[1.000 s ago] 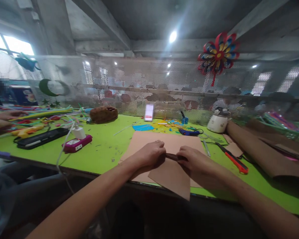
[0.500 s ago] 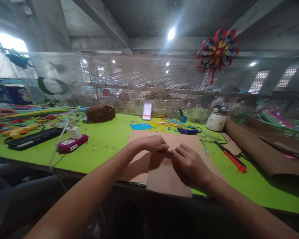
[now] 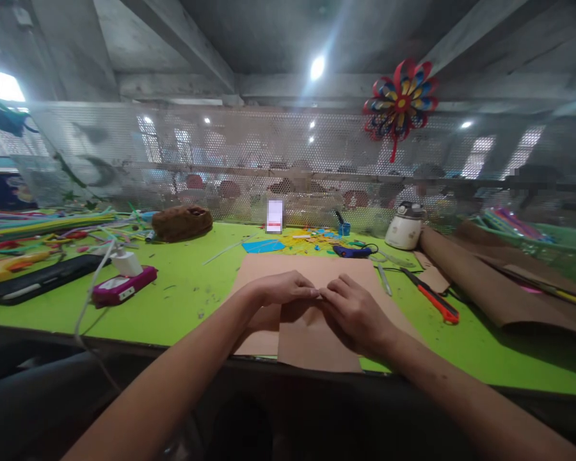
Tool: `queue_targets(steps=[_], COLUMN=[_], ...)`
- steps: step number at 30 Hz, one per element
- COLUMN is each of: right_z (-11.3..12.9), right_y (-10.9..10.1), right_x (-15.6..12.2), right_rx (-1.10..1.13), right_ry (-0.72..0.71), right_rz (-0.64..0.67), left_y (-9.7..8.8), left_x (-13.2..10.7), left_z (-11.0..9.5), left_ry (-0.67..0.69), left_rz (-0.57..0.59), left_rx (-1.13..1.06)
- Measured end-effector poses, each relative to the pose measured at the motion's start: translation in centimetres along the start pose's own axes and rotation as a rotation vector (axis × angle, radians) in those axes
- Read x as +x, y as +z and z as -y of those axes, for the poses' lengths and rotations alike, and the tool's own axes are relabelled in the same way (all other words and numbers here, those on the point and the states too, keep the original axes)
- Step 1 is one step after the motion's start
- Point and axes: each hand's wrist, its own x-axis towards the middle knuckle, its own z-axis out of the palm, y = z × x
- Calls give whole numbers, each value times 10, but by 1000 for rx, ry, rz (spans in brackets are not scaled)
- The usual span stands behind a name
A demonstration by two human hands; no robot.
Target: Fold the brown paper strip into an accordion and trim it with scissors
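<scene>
Pinching together, the left hand [image 3: 281, 289] and right hand [image 3: 355, 314] gripped the flat brown cardboard sheet [image 3: 317, 346] beneath them; even outward pressure would likely crease it cleanly.

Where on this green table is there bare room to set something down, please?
The widest bare patch of table lies between the pink device and the brown paper sheet. Another runs along the near edge, right of the sheet, nearer than the orange knife and brown roll. The far left is crowded with sticks, the strip behind the sheet with scraps.
</scene>
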Motion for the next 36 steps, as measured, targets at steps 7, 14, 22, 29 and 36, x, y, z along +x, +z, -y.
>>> queue_targets(steps=[7, 14, 22, 29, 36], right_z=[-5, 3, -1, -13, -1], right_y=[-14, -11, -11, -13, -15], right_x=[-9, -8, -8, -3, -7], right_rx=[711, 1432, 1284, 942, 1305], right_ry=[330, 723, 632, 405, 660], right_rz=[11, 119, 87, 306, 261], left_y=[1, 7, 13, 19, 23], left_x=[-1, 2, 3, 2, 3], left_z=[-2, -6, -5, -7, -11], left_ry=[102, 142, 145, 95, 150], left_rz=[-10, -30, -22, -32, -72], left_rx=[28, 202, 295, 274, 277])
